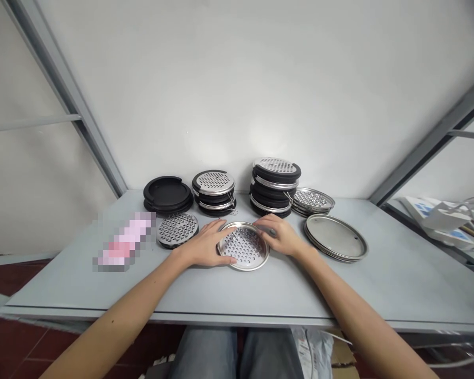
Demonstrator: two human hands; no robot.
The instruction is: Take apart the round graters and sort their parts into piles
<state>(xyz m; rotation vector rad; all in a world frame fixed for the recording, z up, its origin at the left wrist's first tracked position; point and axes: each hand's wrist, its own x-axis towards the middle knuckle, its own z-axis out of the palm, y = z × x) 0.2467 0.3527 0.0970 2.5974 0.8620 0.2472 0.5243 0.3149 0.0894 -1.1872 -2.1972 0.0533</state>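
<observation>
two bare hands work at one grater (245, 250), a round silver dish with rows of raised holes, which lies on the grey table (260, 295) at front centre. the left hand (205, 245) is spread wide, its thumb and index finger reaching over the left rim; the right hand (280, 235) has its fingers bent close together at the upper right rim, with a small dark patch between them, and i cannot tell whether it pinches anything. around the grater stand six stacks: one of black trays (168, 193), two seen, at back left; one low stack of grater discs (177, 229) just in front of it, its count unclear; two mixed stacks of black and silver rounds, the shorter stack (215, 183) and the taller stack (276, 184), each topped by one pierced disc and with wire clips at its right side; one of silver graters (313, 200), several deep; and one of plain lids (335, 237), at least three. one pink thing (128, 242) on the left is blurred into blocks, any writing lost. below the table, one plastic bag (319, 350) bears a white label (305, 355), its print too small to read.
</observation>
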